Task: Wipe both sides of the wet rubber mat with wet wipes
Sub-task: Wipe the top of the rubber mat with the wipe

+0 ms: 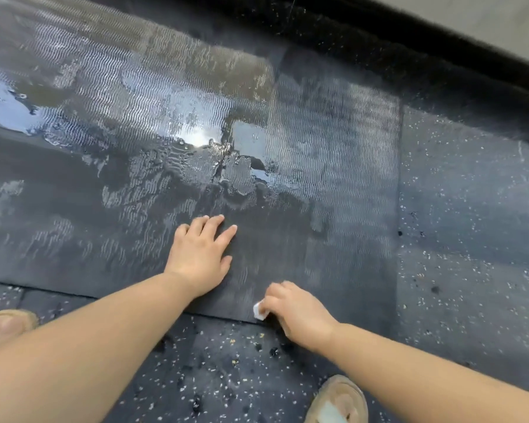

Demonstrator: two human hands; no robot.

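We press our left hand (200,257) flat, fingers straight, on the wet rubber mat (104,209), which lies on the speckled dark floor (226,377). Our right hand (297,312) pinches a small white wet wipe (260,311) at the mat's near edge. Water (196,132) pools on the ribbed surface farther out.

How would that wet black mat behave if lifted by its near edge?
Probably floppy: the rubber mat is thin and lies flat on the speckled floor. Likely slippery, given shiny puddles on its ribbed top. Wide, so perhaps heavy for the right hand pinching the wipe.
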